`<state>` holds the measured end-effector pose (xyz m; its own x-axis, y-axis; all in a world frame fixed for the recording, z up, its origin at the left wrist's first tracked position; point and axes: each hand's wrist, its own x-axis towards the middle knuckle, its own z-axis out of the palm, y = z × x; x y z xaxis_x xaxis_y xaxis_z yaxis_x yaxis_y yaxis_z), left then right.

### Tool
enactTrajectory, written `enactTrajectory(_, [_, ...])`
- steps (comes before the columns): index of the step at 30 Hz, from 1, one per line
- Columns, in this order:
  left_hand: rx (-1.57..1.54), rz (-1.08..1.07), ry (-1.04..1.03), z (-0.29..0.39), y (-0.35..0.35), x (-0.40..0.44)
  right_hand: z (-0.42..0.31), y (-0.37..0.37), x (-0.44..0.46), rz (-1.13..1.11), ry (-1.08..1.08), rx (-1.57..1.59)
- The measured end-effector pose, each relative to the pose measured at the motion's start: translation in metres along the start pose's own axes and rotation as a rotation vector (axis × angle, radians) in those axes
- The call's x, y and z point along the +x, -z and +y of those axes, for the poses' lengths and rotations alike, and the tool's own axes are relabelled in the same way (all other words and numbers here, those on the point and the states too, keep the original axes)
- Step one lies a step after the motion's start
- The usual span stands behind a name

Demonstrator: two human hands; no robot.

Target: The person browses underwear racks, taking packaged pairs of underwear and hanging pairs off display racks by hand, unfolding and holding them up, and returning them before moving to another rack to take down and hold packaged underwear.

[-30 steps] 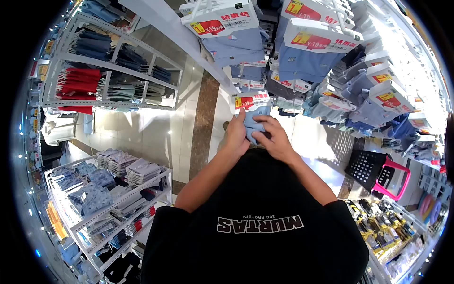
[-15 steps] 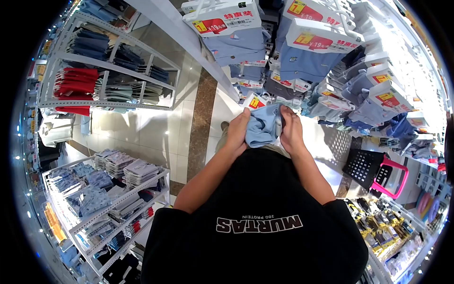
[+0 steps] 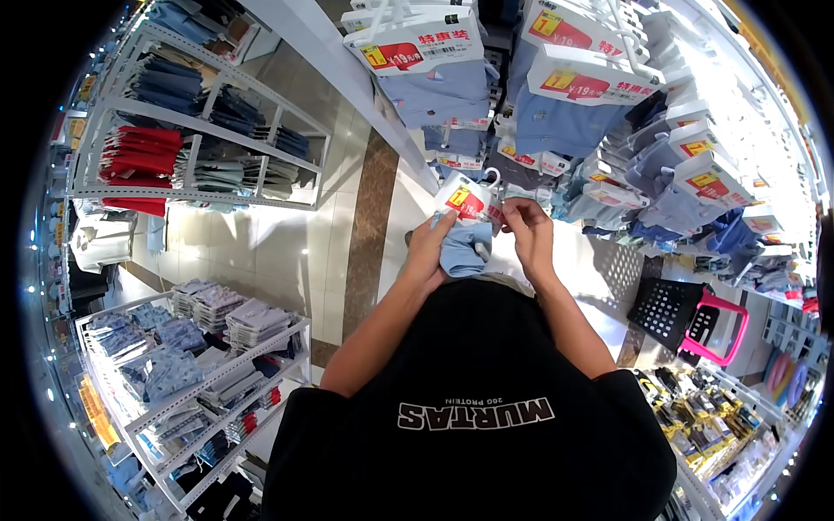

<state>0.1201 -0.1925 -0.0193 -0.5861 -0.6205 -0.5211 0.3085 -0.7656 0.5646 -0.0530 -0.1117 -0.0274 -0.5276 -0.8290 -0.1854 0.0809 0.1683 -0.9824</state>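
Note:
A folded light-blue garment (image 3: 465, 250), looking like underwear or shorts, hangs from a white hanger card (image 3: 459, 196) with a red and yellow price label. My left hand (image 3: 426, 253) is closed around the garment's left side, thumb on top near the card's lower edge. On the other side, my right hand (image 3: 532, 233) has its fingers bent together at the card's right edge, seemingly pinching it. The card's hook (image 3: 493, 176) sticks up beyond the card. Part of the garment's underside is hidden.
Racks of hanging blue garments (image 3: 569, 122) with price cards stand ahead and right. White shelves of folded clothes (image 3: 139, 161) are at the left, with a display table (image 3: 269, 323) below them. A black basket (image 3: 665, 313) with a pink handle sits right, near packaged goods (image 3: 704, 417).
The garment has tipped and lowered slightly left, so more of the hanger card and its hook shows. My right hand has shifted off the cloth to the card's edge.

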Motion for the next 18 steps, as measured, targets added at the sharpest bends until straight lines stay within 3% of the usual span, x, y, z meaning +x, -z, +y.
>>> enactTrajectory(3, [-0.124, 0.009, 0.033, 0.012, 0.003, -0.003, 0.007, -0.009, 0.0, 0.111, 0.021, -0.12])
enactTrajectory(5, [-0.117, 0.01, 0.072, 0.019, 0.004, -0.005, -0.002, -0.016, -0.002, -0.014, -0.158, 0.239])
enactTrajectory(7, [-0.018, 0.022, 0.044, 0.021, 0.005, -0.005, 0.003, -0.021, 0.009, -0.15, -0.258, 0.37])
enactTrajectory(11, [0.309, 0.06, -0.158, 0.008, 0.029, 0.008, -0.011, -0.032, 0.038, -0.159, 0.103, 0.246])
enactTrajectory(16, [0.598, 0.255, -0.259, 0.015, 0.049, 0.012, -0.028, -0.041, 0.067, -0.078, 0.272, -0.144])
enactTrajectory(18, [0.642, 0.307, -0.309, 0.021, 0.05, 0.013, -0.007, -0.048, 0.089, -0.064, 0.342, -0.107])
